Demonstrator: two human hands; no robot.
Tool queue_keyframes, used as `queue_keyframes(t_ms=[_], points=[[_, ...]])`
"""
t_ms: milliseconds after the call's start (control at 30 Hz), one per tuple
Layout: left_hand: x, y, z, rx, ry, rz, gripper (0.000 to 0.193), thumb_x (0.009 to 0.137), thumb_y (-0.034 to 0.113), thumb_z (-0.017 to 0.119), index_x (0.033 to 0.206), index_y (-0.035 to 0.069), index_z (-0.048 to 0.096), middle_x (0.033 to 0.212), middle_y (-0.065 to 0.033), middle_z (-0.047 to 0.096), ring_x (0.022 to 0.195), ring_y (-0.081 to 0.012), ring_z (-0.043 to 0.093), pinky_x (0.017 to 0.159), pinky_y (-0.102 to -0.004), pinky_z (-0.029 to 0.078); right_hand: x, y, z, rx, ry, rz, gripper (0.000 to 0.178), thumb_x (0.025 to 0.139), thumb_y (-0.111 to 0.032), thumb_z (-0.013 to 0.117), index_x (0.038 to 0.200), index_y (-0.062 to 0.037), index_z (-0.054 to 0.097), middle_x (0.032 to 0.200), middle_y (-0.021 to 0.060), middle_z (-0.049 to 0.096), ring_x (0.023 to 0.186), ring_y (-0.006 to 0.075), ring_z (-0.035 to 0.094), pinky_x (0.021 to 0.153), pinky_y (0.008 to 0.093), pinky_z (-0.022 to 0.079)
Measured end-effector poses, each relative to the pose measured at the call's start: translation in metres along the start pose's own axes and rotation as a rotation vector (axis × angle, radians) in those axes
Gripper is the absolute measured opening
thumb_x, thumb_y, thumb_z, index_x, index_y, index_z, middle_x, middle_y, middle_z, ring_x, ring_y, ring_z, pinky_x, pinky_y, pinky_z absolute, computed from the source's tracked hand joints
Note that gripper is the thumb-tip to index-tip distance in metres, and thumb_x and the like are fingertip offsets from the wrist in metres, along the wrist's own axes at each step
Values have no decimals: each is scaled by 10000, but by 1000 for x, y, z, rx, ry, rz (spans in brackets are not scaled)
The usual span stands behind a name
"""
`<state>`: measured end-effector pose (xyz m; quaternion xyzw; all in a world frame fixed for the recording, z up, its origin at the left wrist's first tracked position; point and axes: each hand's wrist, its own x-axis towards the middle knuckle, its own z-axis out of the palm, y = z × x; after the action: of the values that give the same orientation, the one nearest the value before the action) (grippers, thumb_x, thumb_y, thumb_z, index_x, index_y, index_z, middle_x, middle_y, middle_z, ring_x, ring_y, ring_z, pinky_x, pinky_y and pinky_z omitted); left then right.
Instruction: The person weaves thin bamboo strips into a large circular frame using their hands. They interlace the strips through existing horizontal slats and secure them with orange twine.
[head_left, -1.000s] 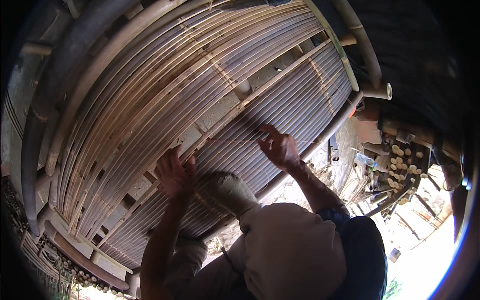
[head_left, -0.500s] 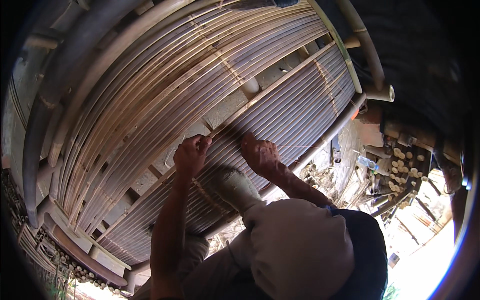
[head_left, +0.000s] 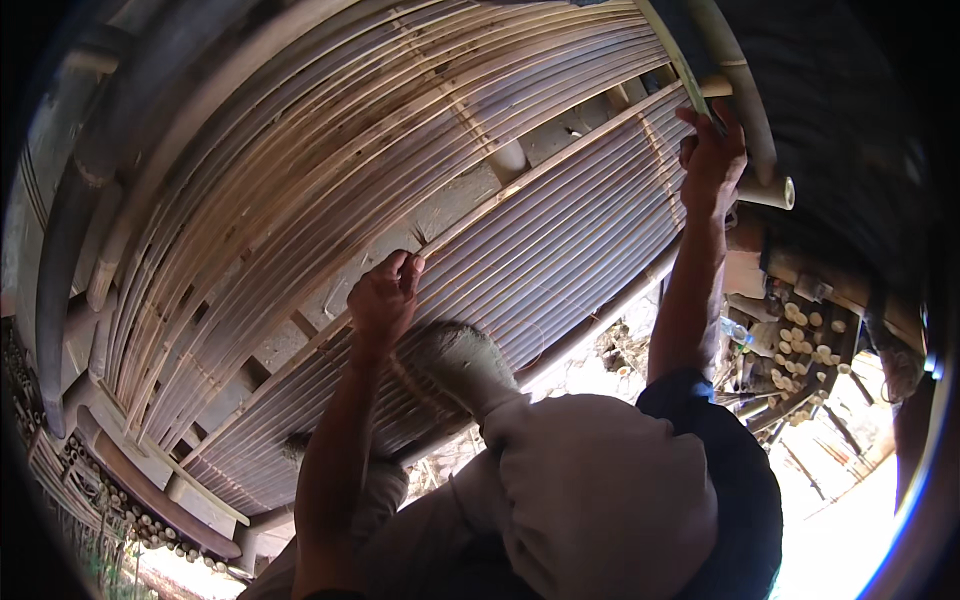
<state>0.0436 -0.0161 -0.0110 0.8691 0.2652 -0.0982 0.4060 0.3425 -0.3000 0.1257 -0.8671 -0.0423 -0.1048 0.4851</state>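
A long panel of thin, close-set bamboo slats (head_left: 560, 230) lies in front of me, with a pale lengthwise strip (head_left: 520, 185) along its far edge. My left hand (head_left: 383, 305) is pinched at this strip, near the panel's middle; what lies between the fingertips is too small to name. My right hand (head_left: 712, 165) is raised over the panel's right end, beside a green bamboo strip (head_left: 672, 45). Its fingers are bent but apart, and no held thing shows. A fine reddish thread (head_left: 542, 335) curves loosely over the near slats. My knee and lower leg (head_left: 465, 365) rest against the panel.
Beyond the panel spreads a curved rack of bamboo slats (head_left: 300, 190), crossed by a round pole (head_left: 508, 158). Thick bamboo poles (head_left: 85, 230) bend along the left. Cut bamboo ends (head_left: 800, 345) are stacked at right, near a clear plastic bottle (head_left: 735, 330).
My right hand has swung up and right, from near the left hand to the panel's right end. The thread that ran taut to the right now hangs loose. My left hand stays put.
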Motion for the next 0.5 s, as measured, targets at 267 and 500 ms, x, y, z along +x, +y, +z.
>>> queue_keyframes(t_ms=[267, 500], points=[[8, 11, 6, -32, 55, 78, 287, 984, 370, 579, 879, 112, 645, 735, -165, 658, 698, -403, 646, 634, -479, 492, -168, -10, 74, -723, -621, -353, 446, 834, -301, 792, 1227, -153, 641, 898, 27, 739, 737, 112, 697, 587, 284, 568], [9, 10, 7, 108, 35, 101, 277, 992, 357, 569, 864, 112, 589, 713, -162, 658, 690, -418, 652, 604, -516, 498, -241, -18, 108, -493, -838, -145, 258, 950, -220, 631, 1135, -76, 522, 608, 138, 620, 560, 360, 662, 503, 460, 514]])
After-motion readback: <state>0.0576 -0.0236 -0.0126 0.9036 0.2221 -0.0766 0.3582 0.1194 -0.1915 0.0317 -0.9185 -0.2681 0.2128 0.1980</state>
